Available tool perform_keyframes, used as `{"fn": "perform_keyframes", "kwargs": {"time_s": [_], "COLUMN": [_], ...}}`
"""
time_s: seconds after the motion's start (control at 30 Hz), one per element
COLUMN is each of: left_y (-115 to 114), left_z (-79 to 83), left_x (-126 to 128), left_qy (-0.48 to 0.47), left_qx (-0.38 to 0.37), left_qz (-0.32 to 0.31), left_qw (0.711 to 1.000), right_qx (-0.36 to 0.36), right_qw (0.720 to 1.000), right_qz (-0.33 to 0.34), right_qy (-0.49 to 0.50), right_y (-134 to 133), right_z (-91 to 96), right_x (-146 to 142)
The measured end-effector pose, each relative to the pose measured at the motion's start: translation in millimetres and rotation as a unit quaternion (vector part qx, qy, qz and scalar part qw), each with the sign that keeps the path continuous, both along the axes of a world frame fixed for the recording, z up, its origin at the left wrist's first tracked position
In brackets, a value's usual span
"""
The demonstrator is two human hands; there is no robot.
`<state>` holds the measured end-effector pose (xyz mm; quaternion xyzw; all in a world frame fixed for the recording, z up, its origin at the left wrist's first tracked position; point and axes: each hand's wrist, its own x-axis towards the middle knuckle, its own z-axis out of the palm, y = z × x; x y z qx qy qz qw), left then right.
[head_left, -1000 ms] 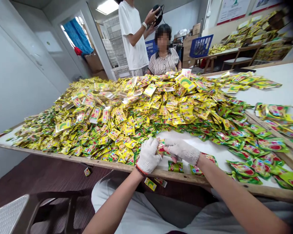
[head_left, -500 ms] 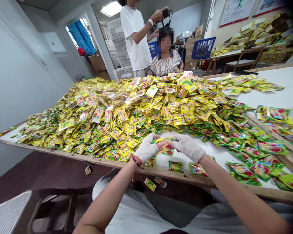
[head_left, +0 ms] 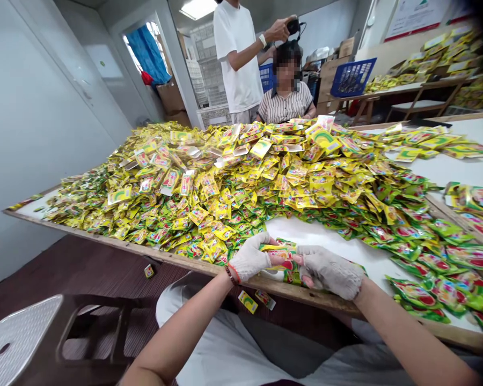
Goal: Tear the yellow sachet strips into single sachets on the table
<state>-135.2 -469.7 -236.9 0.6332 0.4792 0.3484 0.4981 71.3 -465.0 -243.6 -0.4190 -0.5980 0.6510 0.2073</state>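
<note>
In fingerless white work gloves, my left hand point(head_left: 250, 259) and my right hand point(head_left: 333, 271) meet above the near edge of the table. Between them is a small yellow and green packet point(head_left: 279, 254) with red printing. My left fingers pinch its left end, and my right fingers grip its right end. Just under my right hand, part of another green packet point(head_left: 292, 277) shows on the white tabletop point(head_left: 306, 228); the rest is covered. A big heap of similar yellow and green packets point(head_left: 241, 187) rises directly beyond my hands.
Loose green packets point(head_left: 416, 294) lie to the right by a wooden strip point(head_left: 459, 222). A wooden rim point(head_left: 145, 253) edges the table. Small packets point(head_left: 247, 302) lie below on the floor. A stool point(head_left: 28, 338) stands at left. Across the heap are a seated person point(head_left: 285, 104) and a standing person point(head_left: 239, 59).
Both hands have come lower and nearer the table edge, still holding the packet, and now cover packets lying there. The view has swung slightly left.
</note>
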Motion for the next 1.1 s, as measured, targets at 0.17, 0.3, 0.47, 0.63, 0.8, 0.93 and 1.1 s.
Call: {"fn": "perform_keyframes", "kwargs": {"time_s": [0.17,0.3,0.47,0.63,0.8,0.93,1.1], "left_y": [3.5,11.4,19.6,25.3,29.4,31.1,27.5], "left_z": [7.4,27.2,21.6,4.9,6.3,0.1,-9.9], "left_x": [1.2,-39.3,-105.8,-118.0,-87.9,-47.8,2.5], "left_qy": [0.079,0.214,0.442,0.291,-0.005,-0.210,-0.330], "left_qx": [0.084,0.221,0.258,0.265,0.129,-0.018,-0.061], "left_qz": [0.031,0.083,0.114,0.229,0.272,0.225,0.193], "left_qw": [0.993,0.948,0.851,0.890,0.954,0.951,0.922], "right_qx": [0.160,0.146,0.141,0.180,0.340,0.311,0.201], "right_qw": [0.972,0.903,0.847,0.956,0.857,0.893,0.973], "right_qz": [-0.165,-0.366,-0.423,-0.230,-0.047,-0.111,-0.104], "right_qy": [-0.057,0.169,0.289,-0.017,-0.384,-0.306,-0.049], "right_y": [8.8,22.3,37.4,46.3,52.9,46.9,38.8], "right_z": [-0.5,15.0,23.9,1.3,-21.8,-21.8,-2.1], "right_x": [-9.6,29.0,62.3,0.5,-30.4,-19.7,-19.5]}}
